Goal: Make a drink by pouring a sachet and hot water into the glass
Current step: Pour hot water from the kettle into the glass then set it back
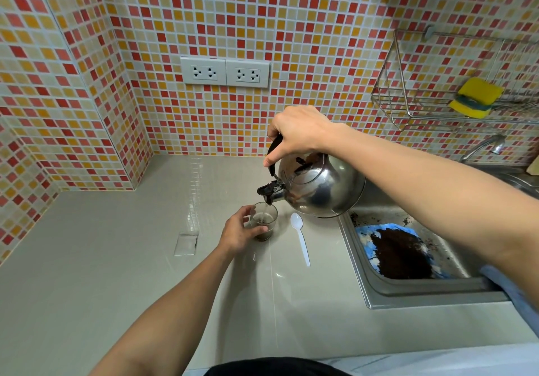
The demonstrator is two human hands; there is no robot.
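Observation:
A small clear glass (264,221) stands on the grey counter (116,259) with dark liquid in its bottom. My left hand (239,231) wraps around its left side. My right hand (299,133) grips the black handle of a steel kettle (318,187), which is tilted to the left with its spout right above the glass. A thin stream of water runs from the spout into the glass. An emptied clear sachet (186,243) lies flat on the counter to the left of the glass.
A white plastic spoon (301,238) lies right of the glass. The steel sink (408,285) at the right holds a blue cloth (367,234) with dark grounds. A tap (484,145), a wire rack (408,113) with a yellow sponge (477,97) and wall sockets (225,71) are behind.

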